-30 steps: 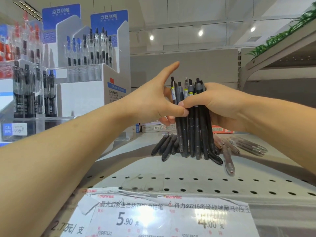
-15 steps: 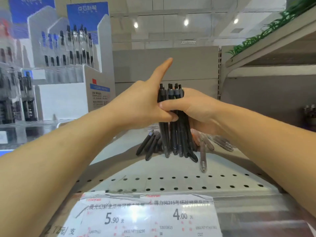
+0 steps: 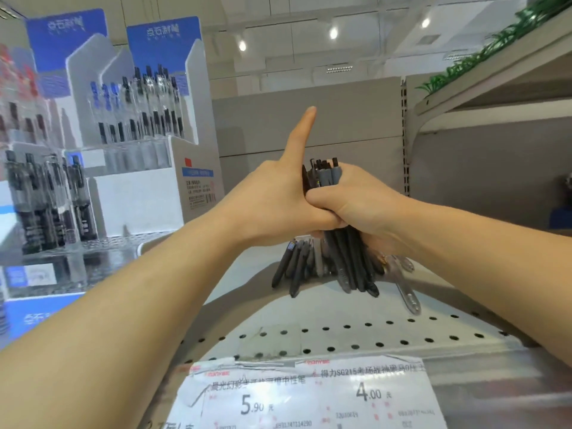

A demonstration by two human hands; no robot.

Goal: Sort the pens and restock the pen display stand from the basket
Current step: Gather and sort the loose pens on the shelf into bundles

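Both hands meet at the centre of the frame around a bundle of dark pens held upright. The right hand wraps its fingers round the bundle's middle, thumb across the front. The left hand presses against the bundle's left side, thumb tucked under the right thumb and index finger pointing straight up; how its other fingers lie cannot be seen. The pens' lower ends reach down to a perforated metal shelf, where loose dark pens lie just below the hands, with clear-barrelled pens to their right. At the upper left stands a white and blue pen display stand holding rows of upright pens. Price labels line the shelf's front edge at the bottom.
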